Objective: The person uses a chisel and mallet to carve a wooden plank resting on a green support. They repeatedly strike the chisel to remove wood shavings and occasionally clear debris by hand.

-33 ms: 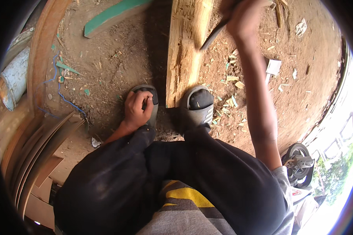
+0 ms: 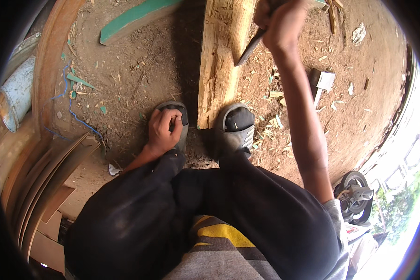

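Brown in the main: showed bare earth (image 2: 140, 70), spread all around the grip of the right hand (image 2: 284, 25). Well back from that grip, toward the body, showed black trousers (image 2: 275, 205), knees bent and parted. Just left of the grip, showed a long timber beam (image 2: 219, 70), reaching from beyond the hand back to a near end between two grey sandals (image 2: 238, 137). Called, as a judgement, for a steady beam, short controlled strokes at a shallow angle along the grain, and toes kept clear of their path, with the left hand (image 2: 165, 128) well away too. On the beam's upper face, looked rough and splintered, pale straw-yellow with brown streaks and ragged gouges; looked smoother along the flank nearest the grip. Farther left of the grip, past the beam, showed a green-faced strip (image 2: 135, 18). Behind and left of the grip, showed the left hand's fingers curled over the front of the left sandal; could not tell whether pinching anything. Held, clamped tightly in the right hand, a dark flat-bladed tool (image 2: 251, 48), tip slanting back toward the beam; could not tell whether touching wood. Behind the grip, showed scattered pale wood chips (image 2: 278, 122).
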